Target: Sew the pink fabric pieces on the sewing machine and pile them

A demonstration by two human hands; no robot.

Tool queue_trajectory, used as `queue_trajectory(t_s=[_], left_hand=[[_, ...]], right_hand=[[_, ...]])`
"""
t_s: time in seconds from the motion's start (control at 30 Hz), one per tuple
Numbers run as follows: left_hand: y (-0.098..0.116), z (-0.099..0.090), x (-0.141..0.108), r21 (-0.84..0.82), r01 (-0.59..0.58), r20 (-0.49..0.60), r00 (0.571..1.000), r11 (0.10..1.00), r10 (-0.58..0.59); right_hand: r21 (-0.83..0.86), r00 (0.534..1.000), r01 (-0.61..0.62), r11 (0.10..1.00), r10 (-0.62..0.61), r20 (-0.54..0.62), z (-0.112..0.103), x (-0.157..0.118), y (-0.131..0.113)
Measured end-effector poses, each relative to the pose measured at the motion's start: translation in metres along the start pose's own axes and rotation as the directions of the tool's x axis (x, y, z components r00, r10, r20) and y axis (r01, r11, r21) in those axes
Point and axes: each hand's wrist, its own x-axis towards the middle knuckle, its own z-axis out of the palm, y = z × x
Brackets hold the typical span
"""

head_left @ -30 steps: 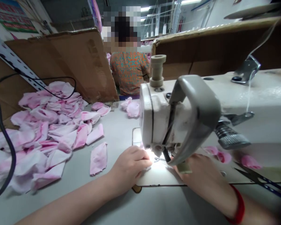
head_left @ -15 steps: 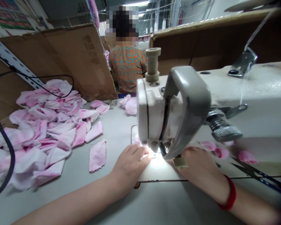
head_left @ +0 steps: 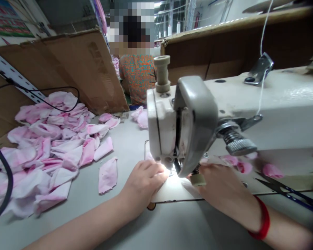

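A white sewing machine [head_left: 289,121] reaches in from the right, its lamp shining on the plate round the needle. My left hand [head_left: 146,180] rests on the plate left of the needle, fingers pressed together at the bright spot; what they hold is lost in the glare. On the needle's other side my right hand [head_left: 219,184], a red band on its wrist, has its fingertips hidden behind the presser area. A bit of pale pink fabric seems to lie behind my left fingers. Pink rolled pieces [head_left: 244,167] lie under the machine arm, beyond my right hand.
A heap of pink and white fabric pieces [head_left: 54,139] covers the table's left, with one flat piece [head_left: 107,175] nearer my left hand. Dark scissors [head_left: 289,192] lie at the right. Cardboard panels [head_left: 65,66] stand behind; a person [head_left: 138,76] sits beyond. A black cable [head_left: 7,177] hangs left.
The view has shifted slightly, so the machine appears a little further left. Both hands remain beside the needle, my right wrist slightly lower in view. The thread over the machine now shows more sharply.
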Motion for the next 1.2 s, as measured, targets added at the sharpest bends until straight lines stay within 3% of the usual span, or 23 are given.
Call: queue_trajectory(t_s=[0.17, 0.6, 0.8, 1.03, 1.2], left_hand=[[0.008, 0.009, -0.004, 0.108, 0.05, -0.07, 0.997, 0.993, -0.043], [-0.001, 0.024, 0.0, 0.402, 0.018, -0.076, 0.997, 0.915, 0.014], [-0.001, 0.02, 0.001, 0.351, -0.029, -0.133, 0.988, 0.936, 0.08], [0.0, 0.012, -0.002, 0.347, -0.104, -0.139, 0.977, 0.932, 0.161], [-0.001, 0.011, 0.001, 0.368, -0.091, -0.177, 0.97, 0.926, 0.165]], right_hand=[[-0.035, 1.0, 0.001, 0.999, -0.001, -0.011, 0.006, 0.0, -0.003], [-0.047, 0.996, -0.017, 0.999, 0.012, -0.09, 0.004, 0.008, 0.0], [-0.054, 0.991, -0.015, 0.998, 0.008, -0.135, 0.005, 0.01, 0.001], [-0.092, 0.996, -0.054, 0.994, 0.048, -0.069, 0.0, 0.01, 0.008], [-0.104, 1.0, -0.029, 0.994, 0.028, -0.007, -0.002, 0.011, 0.008]])
